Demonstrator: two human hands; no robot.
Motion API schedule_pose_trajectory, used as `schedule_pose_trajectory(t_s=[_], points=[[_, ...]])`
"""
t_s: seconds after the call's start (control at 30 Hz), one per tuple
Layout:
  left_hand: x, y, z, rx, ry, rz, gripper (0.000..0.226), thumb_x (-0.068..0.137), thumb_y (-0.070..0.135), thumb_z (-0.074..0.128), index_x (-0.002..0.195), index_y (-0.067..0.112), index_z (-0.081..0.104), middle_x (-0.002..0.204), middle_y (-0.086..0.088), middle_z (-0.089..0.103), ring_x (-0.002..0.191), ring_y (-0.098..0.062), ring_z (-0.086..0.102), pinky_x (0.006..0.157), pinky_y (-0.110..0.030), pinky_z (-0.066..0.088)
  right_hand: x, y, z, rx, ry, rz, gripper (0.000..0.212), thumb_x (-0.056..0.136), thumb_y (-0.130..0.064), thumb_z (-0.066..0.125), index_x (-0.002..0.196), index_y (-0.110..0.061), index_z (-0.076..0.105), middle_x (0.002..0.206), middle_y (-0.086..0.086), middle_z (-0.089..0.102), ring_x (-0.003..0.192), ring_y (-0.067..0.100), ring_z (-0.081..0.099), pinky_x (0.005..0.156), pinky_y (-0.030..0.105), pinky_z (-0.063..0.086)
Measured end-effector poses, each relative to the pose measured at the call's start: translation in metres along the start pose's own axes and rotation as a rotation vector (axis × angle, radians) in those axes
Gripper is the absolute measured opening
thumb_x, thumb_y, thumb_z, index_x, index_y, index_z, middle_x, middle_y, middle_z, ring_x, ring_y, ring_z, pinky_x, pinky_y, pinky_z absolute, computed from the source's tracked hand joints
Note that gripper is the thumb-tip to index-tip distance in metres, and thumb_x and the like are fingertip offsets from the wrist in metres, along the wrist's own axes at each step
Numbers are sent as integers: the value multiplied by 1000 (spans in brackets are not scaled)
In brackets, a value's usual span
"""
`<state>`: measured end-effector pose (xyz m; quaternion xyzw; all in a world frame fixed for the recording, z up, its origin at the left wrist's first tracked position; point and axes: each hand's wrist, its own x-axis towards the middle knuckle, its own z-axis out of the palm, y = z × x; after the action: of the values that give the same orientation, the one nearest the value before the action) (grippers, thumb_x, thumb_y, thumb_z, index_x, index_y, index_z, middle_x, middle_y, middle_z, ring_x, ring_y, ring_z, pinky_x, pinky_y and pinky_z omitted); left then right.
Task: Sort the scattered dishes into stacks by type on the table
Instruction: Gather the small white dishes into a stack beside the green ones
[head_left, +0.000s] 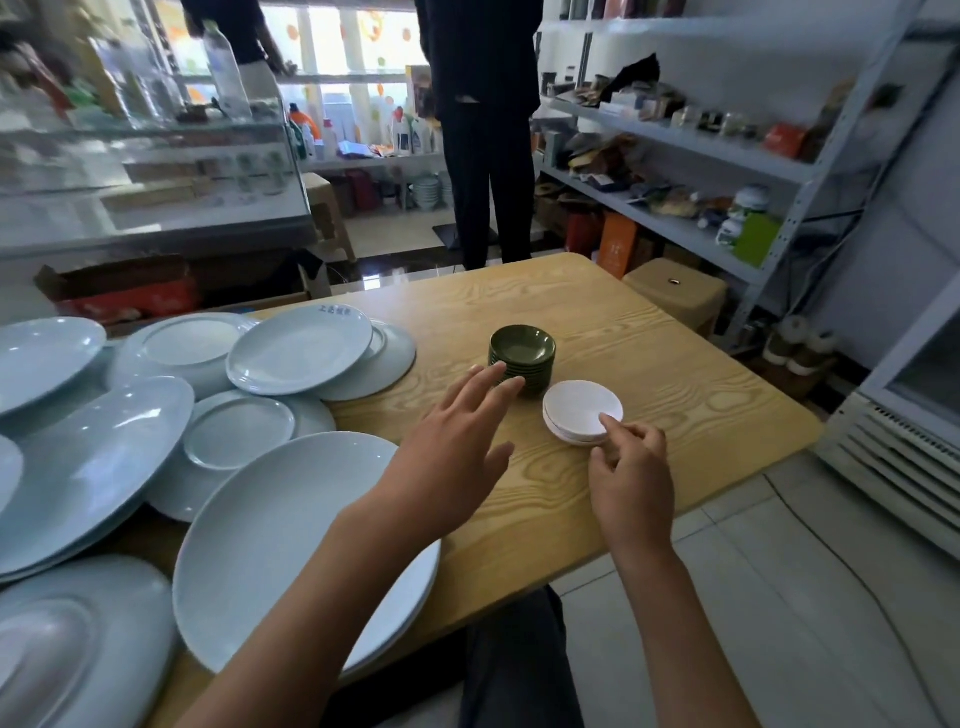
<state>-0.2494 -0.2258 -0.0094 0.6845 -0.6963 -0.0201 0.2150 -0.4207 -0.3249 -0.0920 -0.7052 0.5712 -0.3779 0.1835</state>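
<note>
Head view, looking down: the right hand has its fingers curled at the near rim of the small white saucer stack, the index tip touching the top saucer and the thumb tucked by the stack's lower edge, so the hand pinches that rim. The left hand hovers with fingers straight and spread apart, holding nothing; its tips lie just beside or against the near side of the dark green dish stack, and contact cannot be told for certain.

The white saucers are flat, matt, round and thin, only a few high, lying on the pale wood-grain counter just beside the green stack on its right near side. The green dishes are small, glossy and shallow, nested many high into a neat column.

Left of both hands, the pale blue plates lie scattered and overlapping in several sizes: round rimmed ones at the far side, one bearing small lettering on its rim, and long oval platters towards the counter's left edge. A large round plate stack sits nearest, under the left forearm.
</note>
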Motion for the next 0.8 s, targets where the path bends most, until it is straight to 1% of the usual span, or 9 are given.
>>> schedule_pose_trajectory(t_s=[0.07,0.17,0.27,0.37,0.43,0.53,0.6,0.67,0.8], points=[[-1,-3,-5,-3,12,-6,65,95,33,53,151,30,19,160,9,11,147,-12,3,116,-34,19,-3,-10,2,-17,3,-44,42,90,-7,61,131,-19,59,122,4,49,88,15,59,69,21,44],[-6,-8,-14,9,44,-23,65,95,33,53,151,30,20,160,8,13,147,-13,6,115,-34,20,-8,-34,5,-22,-6,-144,44,90,-6,62,131,-20,59,125,3,50,100,15,58,74,18,46],[-14,-16,-26,32,90,-58,63,95,34,53,150,30,22,159,8,15,147,-14,9,115,-32,20,-10,-62,11,0,-12,-281,43,90,-7,62,131,-20,59,125,2,51,106,15,57,81,25,53],[-28,-32,-38,93,143,-117,60,96,33,52,150,28,24,159,5,19,147,-16,11,119,-39,19,-13,-91,25,0,-43,-389,44,88,-7,63,131,-20,60,132,4,49,112,16,54,88,23,47],[-39,-44,-46,154,167,-166,58,96,32,51,149,26,27,158,2,21,147,-19,12,119,-44,17,-16,-110,34,-9,-72,-456,46,87,-7,65,131,-20,59,135,6,48,112,16,55,88,23,47],[-58,-64,-59,197,217,-254,57,96,28,53,147,25,30,157,0,25,147,-20,14,119,-44,14,-22,-140,48,-27,-104,-539,47,86,-6,66,130,-20,60,135,8,50,113,18,56,82,24,50],[-66,-74,-67,210,245,-298,56,95,27,54,147,24,31,156,0,26,146,-21,16,119,-45,15,-25,-153,56,-45,-120,-578,47,86,-5,66,130,-18,59,137,10,51,115,21,57,83,27,52],[-84,-91,-81,225,276,-368,56,95,28,53,147,25,31,157,0,26,146,-21,17,119,-45,16,-36,-173,71,-49,-163,-634,53,84,-5,68,134,-16,56,143,12,48,122,25,55,89,32,51],[-115,-124,-106,258,320,-484,57,95,31,52,147,26,29,157,1,24,146,-19,16,120,-43,13,-56,-210,100,-79,-240,-746,61,82,-3,69,139,-12,50,148,13,42,132,31,46,100,42,45]])
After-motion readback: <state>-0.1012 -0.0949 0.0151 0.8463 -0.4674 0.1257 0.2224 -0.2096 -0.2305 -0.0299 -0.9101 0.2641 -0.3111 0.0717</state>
